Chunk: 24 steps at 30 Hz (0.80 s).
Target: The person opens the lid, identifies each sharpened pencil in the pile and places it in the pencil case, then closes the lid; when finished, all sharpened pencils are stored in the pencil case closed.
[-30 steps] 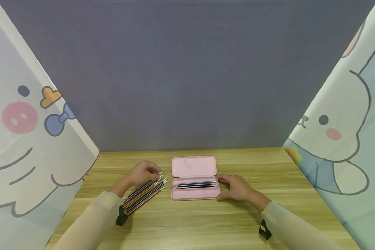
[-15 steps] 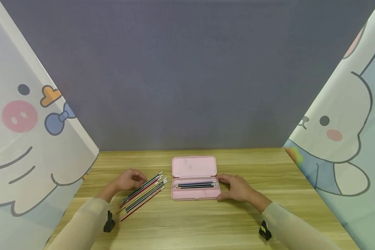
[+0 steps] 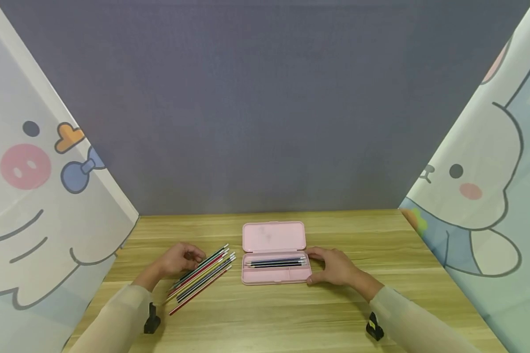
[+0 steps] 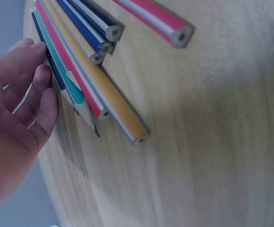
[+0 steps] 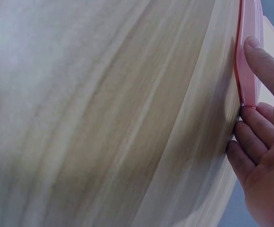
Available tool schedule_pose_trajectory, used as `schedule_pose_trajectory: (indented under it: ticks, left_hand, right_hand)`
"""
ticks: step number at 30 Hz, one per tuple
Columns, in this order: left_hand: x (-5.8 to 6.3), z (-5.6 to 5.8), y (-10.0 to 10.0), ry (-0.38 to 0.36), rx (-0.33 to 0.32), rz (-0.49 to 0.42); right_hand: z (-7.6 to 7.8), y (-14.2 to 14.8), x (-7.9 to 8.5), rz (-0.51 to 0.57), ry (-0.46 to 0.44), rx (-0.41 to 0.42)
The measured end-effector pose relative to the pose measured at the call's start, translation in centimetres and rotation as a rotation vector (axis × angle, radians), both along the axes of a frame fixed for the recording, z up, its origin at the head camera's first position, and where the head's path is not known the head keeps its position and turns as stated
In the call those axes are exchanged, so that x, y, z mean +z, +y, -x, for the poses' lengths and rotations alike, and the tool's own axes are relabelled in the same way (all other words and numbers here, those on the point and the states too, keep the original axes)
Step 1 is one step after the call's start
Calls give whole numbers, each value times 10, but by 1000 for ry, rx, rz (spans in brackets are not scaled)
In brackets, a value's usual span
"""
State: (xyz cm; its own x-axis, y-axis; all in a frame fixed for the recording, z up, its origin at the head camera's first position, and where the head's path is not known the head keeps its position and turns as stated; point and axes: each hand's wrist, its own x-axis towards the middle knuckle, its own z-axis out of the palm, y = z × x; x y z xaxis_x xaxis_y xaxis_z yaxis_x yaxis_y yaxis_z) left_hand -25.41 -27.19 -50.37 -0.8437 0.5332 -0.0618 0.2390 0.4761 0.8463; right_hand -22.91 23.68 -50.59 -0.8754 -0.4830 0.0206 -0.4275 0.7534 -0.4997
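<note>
Several pencils [image 3: 201, 275] lie slantwise in a loose bunch on the table, white ends toward the back right. My left hand [image 3: 176, 260] is at their left side, fingers loosely bent. In the left wrist view, its fingertips [image 4: 38, 47] are right at the outermost dark pencil, beside a green one, while a yellow pencil [image 4: 122, 109] juts out. A pink pencil case [image 3: 265, 277] lies with its lid [image 3: 274, 236] folded back; a few dark pencils [image 3: 277, 263] fill its rear compartment. With thumb at the front and fingers at the side, my right hand [image 3: 335, 267] holds the case's right end.
The wooden table [image 3: 265, 318] meets a grey panel [image 3: 265, 122] at the back. Cartoon-printed panels stand on the left [image 3: 48, 220] and right [image 3: 481, 196]. Each wrist carries a small black device, the left one [image 3: 151, 319] close to the pencils' lower ends.
My left hand has drawn back leftward from the pencils' white ends to the side of the bunch, uncovering their lower ends. My right hand stays at the pencil case.
</note>
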Motion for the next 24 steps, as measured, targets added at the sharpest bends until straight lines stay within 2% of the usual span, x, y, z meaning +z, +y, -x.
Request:
schedule_pose_trajectory:
  ticks: [4, 14, 20, 24]
  left_hand:
    - [1, 0, 1, 30, -3, 16]
    - [2, -3, 8, 73, 49, 133]
    - [6, -2, 8, 176, 56, 240]
    - [9, -1, 12, 226, 83, 327]
  right_hand:
    - [0, 1, -1, 10, 2, 6]
    - [-1, -1, -1, -6, -4, -5]
    - [2, -3, 4, -32, 9, 1]
    - [4, -5, 8, -29, -3, 9]
